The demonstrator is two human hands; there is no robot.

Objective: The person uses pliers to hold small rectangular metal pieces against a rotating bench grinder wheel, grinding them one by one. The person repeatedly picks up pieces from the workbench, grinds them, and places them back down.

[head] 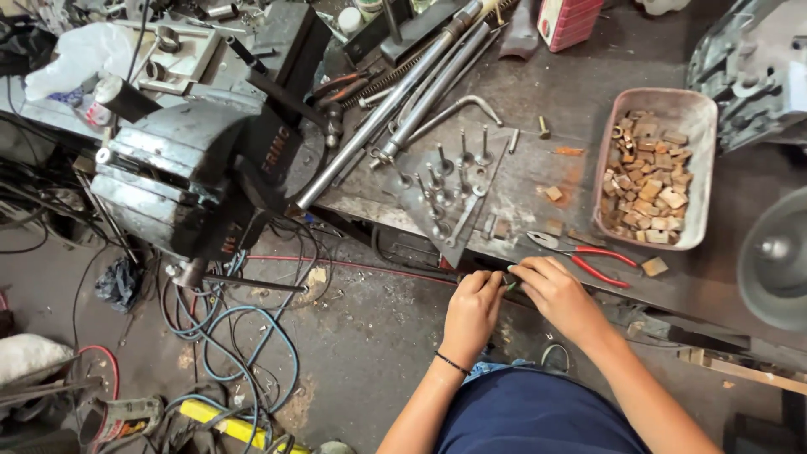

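Observation:
My left hand [472, 309] and my right hand [556, 296] meet at the front edge of a dark metal workbench [538, 168]. Together their fingertips pinch a small dark part [509, 281], mostly hidden by the fingers. A black band circles my left wrist. Red-handled pliers [588, 256] lie on the bench just beyond my right hand. A small rusty block [654, 266] sits to the right of the pliers.
A worn tray [702, 126] of several rusty metal blocks stands at the right. Several bolts [461, 164] stand upright on a steel plate. Long steel rods [403, 97] lean beside a large bench vise [185, 176]. Blue hoses and cables [244, 336] tangle on the floor.

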